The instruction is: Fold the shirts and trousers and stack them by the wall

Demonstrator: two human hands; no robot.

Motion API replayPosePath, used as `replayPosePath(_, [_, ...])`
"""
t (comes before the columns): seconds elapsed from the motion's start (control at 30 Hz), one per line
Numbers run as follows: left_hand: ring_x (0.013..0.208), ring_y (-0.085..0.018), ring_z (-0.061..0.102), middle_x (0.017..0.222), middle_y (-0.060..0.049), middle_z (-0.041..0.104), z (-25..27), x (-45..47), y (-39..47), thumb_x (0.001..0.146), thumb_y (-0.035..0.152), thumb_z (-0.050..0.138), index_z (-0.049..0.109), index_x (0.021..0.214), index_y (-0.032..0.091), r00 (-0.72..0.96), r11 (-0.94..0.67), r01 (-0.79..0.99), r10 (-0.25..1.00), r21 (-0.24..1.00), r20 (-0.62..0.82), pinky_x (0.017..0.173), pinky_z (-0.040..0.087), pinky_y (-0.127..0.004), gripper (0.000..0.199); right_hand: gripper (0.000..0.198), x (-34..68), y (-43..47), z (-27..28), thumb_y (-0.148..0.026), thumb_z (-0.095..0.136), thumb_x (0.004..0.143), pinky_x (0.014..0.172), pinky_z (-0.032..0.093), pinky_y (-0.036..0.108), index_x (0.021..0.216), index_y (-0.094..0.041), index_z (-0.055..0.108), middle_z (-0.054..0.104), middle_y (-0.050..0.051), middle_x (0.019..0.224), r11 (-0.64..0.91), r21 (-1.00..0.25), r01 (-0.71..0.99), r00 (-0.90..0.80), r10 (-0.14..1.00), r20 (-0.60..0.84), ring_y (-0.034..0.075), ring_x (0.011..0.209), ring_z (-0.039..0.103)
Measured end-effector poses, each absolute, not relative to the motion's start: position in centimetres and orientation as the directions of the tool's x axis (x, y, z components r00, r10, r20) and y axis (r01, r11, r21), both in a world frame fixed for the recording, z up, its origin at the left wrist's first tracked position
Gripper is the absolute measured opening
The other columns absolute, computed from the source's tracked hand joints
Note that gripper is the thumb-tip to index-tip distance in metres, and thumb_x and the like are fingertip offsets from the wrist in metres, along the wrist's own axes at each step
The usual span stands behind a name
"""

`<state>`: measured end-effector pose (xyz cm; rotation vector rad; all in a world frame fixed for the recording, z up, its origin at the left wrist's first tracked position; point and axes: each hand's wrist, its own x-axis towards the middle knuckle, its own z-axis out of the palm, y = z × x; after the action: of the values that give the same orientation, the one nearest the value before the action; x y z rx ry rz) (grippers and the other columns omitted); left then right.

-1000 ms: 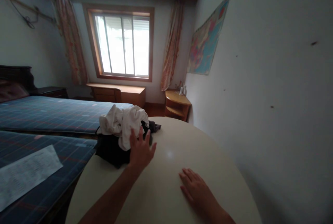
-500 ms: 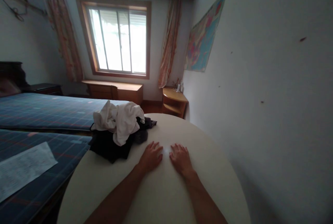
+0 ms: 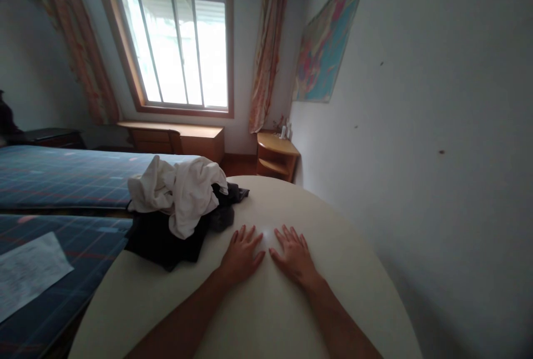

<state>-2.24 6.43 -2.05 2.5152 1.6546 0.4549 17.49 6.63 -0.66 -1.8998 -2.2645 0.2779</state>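
My left hand [image 3: 241,256] lies palm down on the round cream table [image 3: 266,314], its fingers spread and nothing in it. Beside it, a short gap away, my right hand [image 3: 292,255] rests flat in the same way, also holding nothing. Left of and beyond my left hand is a heap of clothes on the table's left part. A crumpled white garment [image 3: 183,187] tops the heap, and black clothing [image 3: 162,242] lies under it. Neither hand touches the heap.
Two beds with blue plaid covers [image 3: 75,175] stand at the left, a printed sheet [image 3: 31,273] on the nearer one. Farther off are a low wooden desk [image 3: 204,135] below the window [image 3: 175,48] and a corner shelf [image 3: 277,148]. A wall [image 3: 416,209] with a map [image 3: 327,42] runs along the right.
My fingers have spread wider on the tabletop, thumbs now standing out from the palms. The view has shifted closer and slightly down, so the clothes and table look larger.
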Motion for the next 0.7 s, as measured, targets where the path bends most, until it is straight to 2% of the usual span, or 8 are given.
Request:
replayPosePath(0.2, [0.148, -0.036, 0.021, 0.160, -0.010, 0.029, -1.4, -3.6, 6.7, 0.097, 0.055, 0.042, 0.039, 0.150, 0.030, 0.502, -0.512, 0.830, 0.859, 0.223, 0.103, 0.116, 0.025, -0.054, 0.059, 0.068, 17.4, 6.6, -0.6, -0.058, 0.041, 0.092, 0.120, 0.007, 0.047, 0.153, -0.027, 0.035, 0.024, 0.006, 0.162, 0.170, -0.260, 0.951, -0.173, 0.985, 0.011, 0.026, 0.150, 0.015])
replayPosePath(0.37, [0.149, -0.034, 0.021, 0.160, -0.008, 0.031, -1.5, -3.7, 6.4, 0.096, 0.053, 0.044, 0.040, 0.149, 0.032, 0.459, -0.492, 0.842, 0.869, 0.220, 0.185, 0.117, 0.023, -0.053, 0.057, 0.067, 17.4, 6.5, -0.5, -0.056, 0.041, 0.093, 0.120, 0.006, 0.046, 0.153, -0.027, 0.034, 0.024, 0.005, 0.162, 0.162, -0.242, 0.957, -0.165, 0.986, 0.007, 0.026, 0.150, 0.015])
replayPosePath(0.57, [0.148, -0.033, 0.023, 0.159, -0.007, 0.033, -1.7, -3.6, 6.3, 0.095, 0.053, 0.047, 0.043, 0.147, 0.032, 0.454, -0.485, 0.842, 0.874, 0.238, 0.173, 0.117, 0.024, -0.052, 0.057, 0.069, 17.4, 6.7, -0.7, -0.058, 0.041, 0.092, 0.120, 0.007, 0.047, 0.153, -0.027, 0.034, 0.024, 0.006, 0.162, 0.169, -0.248, 0.954, -0.173, 0.985, 0.007, 0.027, 0.150, 0.015])
replayPosePath(0.7, [0.144, -0.030, 0.035, 0.153, -0.009, 0.043, 0.0, -4.0, 7.0, 0.092, 0.045, 0.054, 0.051, 0.141, 0.025, 0.413, -0.464, 0.841, 0.883, 0.277, 0.223, 0.116, 0.031, -0.048, 0.053, 0.068, 17.5, 6.8, -1.0, -0.057, 0.040, 0.093, 0.119, 0.007, 0.048, 0.153, -0.027, 0.035, 0.025, 0.006, 0.162, 0.176, -0.246, 0.953, -0.176, 0.984, 0.023, 0.027, 0.150, 0.016])
